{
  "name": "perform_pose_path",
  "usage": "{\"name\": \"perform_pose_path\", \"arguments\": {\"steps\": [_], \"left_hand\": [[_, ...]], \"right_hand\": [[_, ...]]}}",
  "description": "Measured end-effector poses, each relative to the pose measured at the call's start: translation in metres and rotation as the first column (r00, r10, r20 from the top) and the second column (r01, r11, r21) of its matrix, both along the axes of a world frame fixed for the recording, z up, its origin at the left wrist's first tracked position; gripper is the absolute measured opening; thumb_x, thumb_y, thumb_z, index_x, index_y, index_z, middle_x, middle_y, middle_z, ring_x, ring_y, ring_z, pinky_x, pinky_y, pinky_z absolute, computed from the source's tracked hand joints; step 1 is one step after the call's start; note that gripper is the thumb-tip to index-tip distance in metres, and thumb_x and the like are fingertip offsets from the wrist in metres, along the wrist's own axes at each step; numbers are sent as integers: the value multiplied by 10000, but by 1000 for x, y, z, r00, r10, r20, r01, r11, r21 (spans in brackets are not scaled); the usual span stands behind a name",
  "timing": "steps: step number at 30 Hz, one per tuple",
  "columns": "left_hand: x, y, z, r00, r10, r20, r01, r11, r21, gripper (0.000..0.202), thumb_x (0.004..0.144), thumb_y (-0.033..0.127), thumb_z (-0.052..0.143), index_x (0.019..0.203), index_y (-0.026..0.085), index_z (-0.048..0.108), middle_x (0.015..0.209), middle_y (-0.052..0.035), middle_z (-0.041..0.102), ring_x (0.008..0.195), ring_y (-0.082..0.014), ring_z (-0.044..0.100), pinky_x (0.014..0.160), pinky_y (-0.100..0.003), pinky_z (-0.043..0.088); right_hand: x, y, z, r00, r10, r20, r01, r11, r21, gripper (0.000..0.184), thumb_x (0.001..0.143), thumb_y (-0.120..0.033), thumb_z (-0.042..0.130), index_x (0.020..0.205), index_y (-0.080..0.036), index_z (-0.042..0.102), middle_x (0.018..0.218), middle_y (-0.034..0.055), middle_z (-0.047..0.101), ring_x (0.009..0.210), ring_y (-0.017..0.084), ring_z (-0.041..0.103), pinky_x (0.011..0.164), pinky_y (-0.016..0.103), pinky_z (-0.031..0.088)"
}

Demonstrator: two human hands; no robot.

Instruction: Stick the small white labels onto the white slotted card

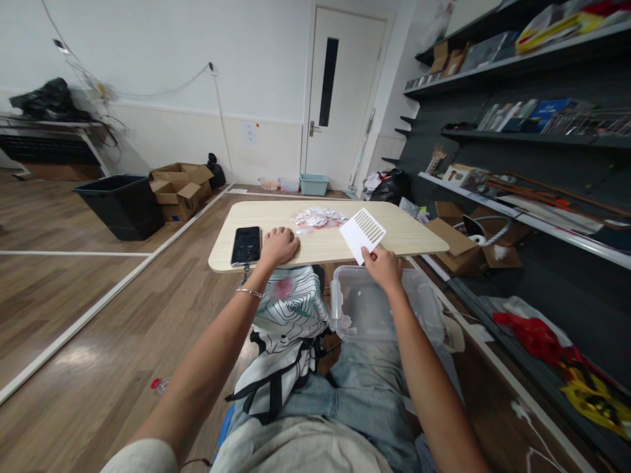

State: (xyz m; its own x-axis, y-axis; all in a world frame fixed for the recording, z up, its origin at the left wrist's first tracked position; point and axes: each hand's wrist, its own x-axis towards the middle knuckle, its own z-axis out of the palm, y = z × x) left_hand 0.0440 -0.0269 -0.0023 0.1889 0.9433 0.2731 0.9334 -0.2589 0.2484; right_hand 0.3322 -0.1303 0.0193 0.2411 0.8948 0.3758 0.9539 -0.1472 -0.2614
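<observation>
My right hand (pixel 383 268) pinches the lower edge of a white slotted card (pixel 359 235) and holds it tilted above the table's right half. A row of narrow slots runs across the card's upper right part. My left hand (pixel 280 247) rests palm down near the front edge of the pale wooden table (pixel 404 231), with its fingers slightly bent and nothing visible in it. Just left of that hand lies a black phone (pixel 246 246). Beyond both hands, a heap of small white and pinkish paper pieces (pixel 320 217) is spread on the tabletop.
Below the table's front edge, a clear plastic bin (pixel 362 299) sits by my right leg, with some scraps inside. A patterned white bag (pixel 290 305) is on my lap side. Shelves (pixel 522 141) line the right; a black bin (pixel 121 207) and cardboard boxes (pixel 181 190) stand left.
</observation>
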Motion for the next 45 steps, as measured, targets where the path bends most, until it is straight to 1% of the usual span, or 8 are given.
{"name": "perform_pose_path", "arguments": {"steps": [9,16,21,25,32,36,40,45], "left_hand": [[-1,-6,-1,1000,-12,11,12,1000,7,404,1058,430,397,1239,200,675,1415,-158,653,1381,-317,553,1164,-464,403],[5,-7,7,999,35,-42,-35,999,-1,439,1041,442,405,1282,184,667,1430,-185,618,1340,-354,564,1118,-500,429],[5,-3,4,998,39,-50,-40,999,-23,469,1042,454,386,1346,200,636,1468,-182,598,1378,-356,526,1136,-511,407],[5,0,0,997,22,-71,-24,999,-35,517,1061,463,318,1404,192,593,1510,-184,575,1411,-353,494,1163,-536,376],[5,3,-2,997,16,-74,-20,999,-50,528,1065,473,289,1413,202,578,1537,-165,561,1430,-334,477,1181,-521,364],[4,4,-2,997,-3,-75,0,999,-49,512,1068,471,276,1415,244,575,1547,-137,558,1433,-336,471,1182,-539,360],[3,2,-2,997,-21,-75,17,999,-49,503,1064,468,280,1404,264,590,1546,-128,558,1436,-357,463,1172,-565,362],[3,1,-1,998,-19,-57,17,999,-45,476,1062,459,306,1392,285,601,1541,-113,566,1438,-345,463,1178,-558,356]], "right_hand": [[-7,-9,-2,1000,-10,22,10,1000,19,472,1064,-453,491,906,-173,837,899,154,798,859,257,701,698,319,327],[-5,3,-2,998,56,10,-55,998,-9,481,1057,-447,483,929,-162,850,943,178,818,869,271,719,684,325,340],[2,10,-9,995,100,-29,-99,994,36,490,1046,-447,471,927,-159,849,935,185,818,839,266,716,668,324,349],[11,17,-15,984,156,-88,-150,986,78,511,1029,-475,466,884,-157,838,866,172,807,781,254,698,648,318,352],[26,28,-20,953,228,-200,-208,971,118,533,993,-525,459,822,-157,805,739,133,768,711,243,672,626,302,376],[28,28,-19,949,216,-229,-199,975,97,534,995,-530,458,835,-156,803,700,122,756,744,255,694,637,295,402],[26,27,-17,955,184,-234,-174,983,65,529,1003,-518,458,873,-147,811,732,123,769,777,258,714,655,290,421],[23,25,-15,956,175,-236,-165,984,61,518,1008,-504,463,896,-146,820,754,125,778,799,260,722,677,289,437]]}}
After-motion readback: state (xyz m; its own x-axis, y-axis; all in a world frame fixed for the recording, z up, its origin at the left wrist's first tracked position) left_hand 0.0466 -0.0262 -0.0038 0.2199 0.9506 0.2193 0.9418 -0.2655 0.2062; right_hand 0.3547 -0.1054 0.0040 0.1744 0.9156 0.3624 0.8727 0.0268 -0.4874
